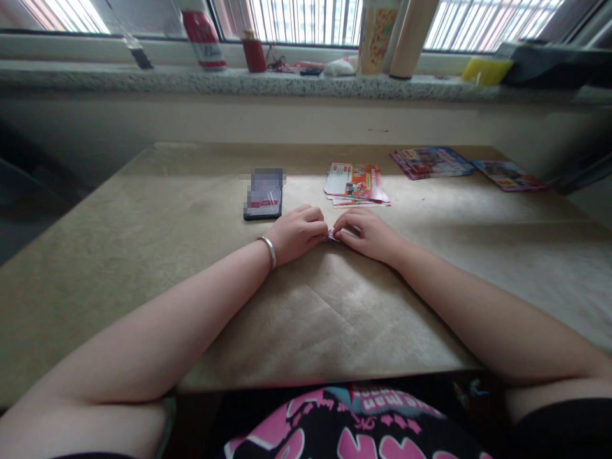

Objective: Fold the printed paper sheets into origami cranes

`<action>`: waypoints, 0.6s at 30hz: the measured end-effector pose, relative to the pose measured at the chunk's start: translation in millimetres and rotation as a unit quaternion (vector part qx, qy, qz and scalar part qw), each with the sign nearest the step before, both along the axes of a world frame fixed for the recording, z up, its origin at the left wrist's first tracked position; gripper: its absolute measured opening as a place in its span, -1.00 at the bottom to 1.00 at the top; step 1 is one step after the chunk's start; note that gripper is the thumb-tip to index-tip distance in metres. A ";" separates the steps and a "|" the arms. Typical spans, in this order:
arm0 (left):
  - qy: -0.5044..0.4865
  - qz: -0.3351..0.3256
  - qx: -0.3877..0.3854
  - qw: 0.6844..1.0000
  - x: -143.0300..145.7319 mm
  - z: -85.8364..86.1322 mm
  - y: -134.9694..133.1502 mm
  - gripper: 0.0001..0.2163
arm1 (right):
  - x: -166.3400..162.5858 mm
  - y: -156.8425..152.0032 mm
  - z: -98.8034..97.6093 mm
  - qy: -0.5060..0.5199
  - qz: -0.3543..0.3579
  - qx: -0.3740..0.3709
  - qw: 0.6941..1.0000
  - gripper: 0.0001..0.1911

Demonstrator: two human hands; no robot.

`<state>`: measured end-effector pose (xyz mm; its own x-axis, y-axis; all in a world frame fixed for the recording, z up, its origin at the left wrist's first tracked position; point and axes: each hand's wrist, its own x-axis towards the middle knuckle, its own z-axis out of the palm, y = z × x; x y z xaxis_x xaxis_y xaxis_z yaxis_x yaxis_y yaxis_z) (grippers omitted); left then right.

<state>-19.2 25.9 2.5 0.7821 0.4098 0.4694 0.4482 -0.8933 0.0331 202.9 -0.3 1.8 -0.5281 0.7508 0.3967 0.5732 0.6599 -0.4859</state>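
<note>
Pink-printed black shirt [377, 427] against the tan table [306, 338]. Beyond, left hand [302, 233] and right hand [368, 234] both pinch a small pinkish piece [331, 236], mostly hidden between their fingertips; its visible sliver runs roughly side to side, pointing direction unclear.

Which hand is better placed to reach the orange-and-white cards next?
The right hand, probably: it lies just in front of the cards, while the left hand sits nearer the device. Both seem to touch a small piece.
</note>
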 end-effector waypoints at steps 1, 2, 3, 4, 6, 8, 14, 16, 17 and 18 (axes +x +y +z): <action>-0.014 -0.009 -0.014 1.000 -0.1 -1.2 1.3 -0.85 | 0.4 0.5 -0.4 -0.008 -0.004 0.000 1.000 -0.90; -0.025 -0.018 -0.030 0.999 -0.4 -2.2 2.5 -0.87 | 0.8 0.8 -0.7 -0.014 -0.009 0.001 1.000 -0.90; -0.033 -0.026 -0.046 0.998 -0.7 -3.0 3.5 -0.88 | 1.2 1.0 -0.8 -0.019 -0.012 0.004 1.000 -0.90; -0.039 -0.034 -0.062 0.997 -1.2 -3.5 4.2 -0.89 | 1.6 1.2 -0.9 -0.023 -0.015 0.007 1.000 -0.90; -0.041 -0.047 -0.089 0.994 -2.5 -3.8 4.7 -0.88 | 2.3 1.3 -0.9 -0.024 -0.016 0.016 0.999 -0.90; -0.032 -0.058 -0.106 0.992 -4.0 -3.7 4.3 -0.84 | 3.1 1.6 -1.2 -0.023 -0.013 0.020 0.999 -0.90; -0.037 -0.078 -0.088 0.992 -4.3 -7.0 4.9 -0.78 | 5.4 4.3 -4.8 -0.028 -0.003 0.037 0.999 -0.89; -0.046 -0.086 -0.076 0.992 -3.2 -7.9 5.8 -0.82 | 6.1 5.4 -6.2 -0.025 -0.005 0.038 0.999 -0.90; -0.045 -0.091 -0.071 0.992 -2.9 -7.8 6.1 -0.84 | 6.5 5.9 -6.6 -0.023 -0.006 0.039 0.999 -0.90; -0.043 -0.094 -0.068 0.992 -2.9 -7.5 6.2 -0.85 | 6.9 6.3 -6.8 -0.023 -0.005 0.041 0.999 -0.90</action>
